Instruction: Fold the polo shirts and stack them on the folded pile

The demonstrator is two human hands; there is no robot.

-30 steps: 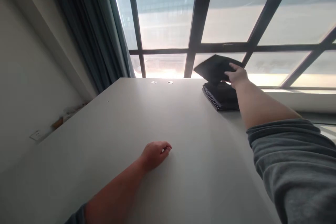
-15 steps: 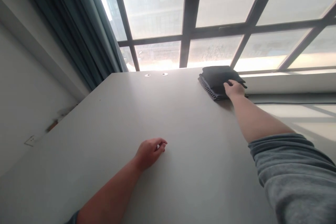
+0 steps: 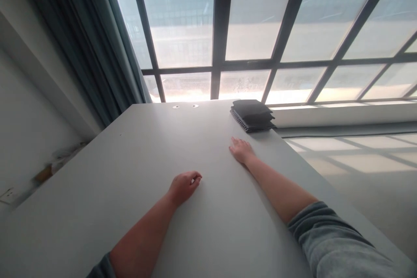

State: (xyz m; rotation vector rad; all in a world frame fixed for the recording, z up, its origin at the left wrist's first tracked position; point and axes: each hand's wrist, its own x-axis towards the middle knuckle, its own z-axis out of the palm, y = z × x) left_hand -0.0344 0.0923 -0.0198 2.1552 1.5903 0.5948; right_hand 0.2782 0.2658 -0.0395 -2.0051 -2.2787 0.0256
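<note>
My right hand [image 3: 241, 150] is over the white table, its fingers stretched out and apart, holding nothing. Beyond its fingertips, near the far right corner, lies a black spiral-bound notebook [image 3: 245, 124]. Dark folded items [image 3: 251, 111], perhaps cloth or pouches, are piled on the notebook; their exact kind is unclear. My left hand [image 3: 184, 187] rests on the table at the middle, thumb and fingers curled together with a small gap between them. Nothing shows in its grip.
The white table [image 3: 146, 152] has two round grommets [image 3: 185, 106] near its far edge. Behind it stand a wide window [image 3: 182, 21] and, on the left, a dark curtain [image 3: 81, 39]. The table's right edge drops to a sunlit floor [image 3: 368, 156].
My right hand has let go of the dark pile and drawn back toward me and left. The pile stays on the table. My left hand keeps its curled pose. The view has tilted up and turned right.
</note>
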